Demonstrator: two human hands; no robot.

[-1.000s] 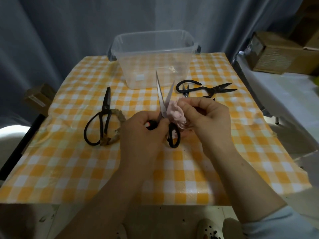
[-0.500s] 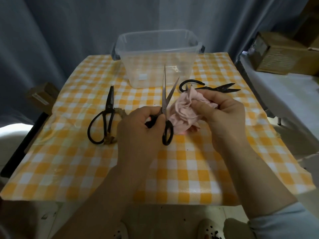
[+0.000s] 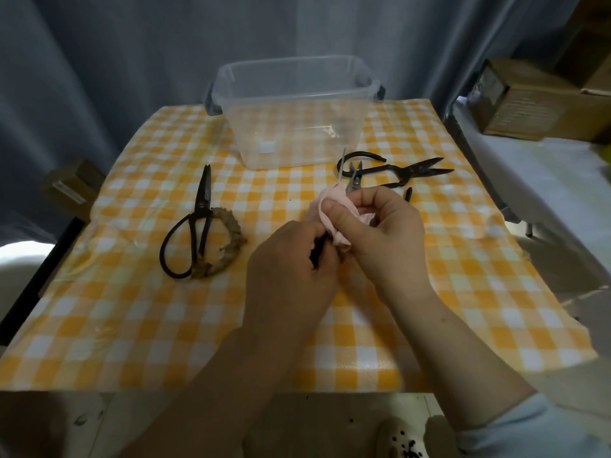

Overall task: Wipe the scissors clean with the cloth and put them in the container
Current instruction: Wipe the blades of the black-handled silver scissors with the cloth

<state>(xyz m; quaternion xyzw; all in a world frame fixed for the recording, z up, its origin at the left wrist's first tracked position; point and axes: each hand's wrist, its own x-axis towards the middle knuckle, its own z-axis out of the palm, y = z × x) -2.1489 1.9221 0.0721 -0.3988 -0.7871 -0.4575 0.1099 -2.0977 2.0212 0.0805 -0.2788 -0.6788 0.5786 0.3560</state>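
- While the left hand (image 3: 287, 259) curls tightly round the dark handles of the held scissors (image 3: 319, 251), their silver blades point up and away, toward the far side.
- The right hand (image 3: 383, 233), just right of the left, pinches the pink cloth (image 3: 334, 209) between thumb and fingers, clamped over the lower blades.
- Only the two slightly parted tips show beyond the cloth.
- The clear plastic container (image 3: 297, 133) stands at the far middle of the orange checked tablecloth (image 3: 132, 325), beyond the tips.
- Closed black scissors (image 3: 201, 213) lie to the left, tips pointing far, over a frayed brownish ring (image 3: 231, 246).
- Black shears (image 3: 400, 168) lie right of the container's near corner, tips pointing right.
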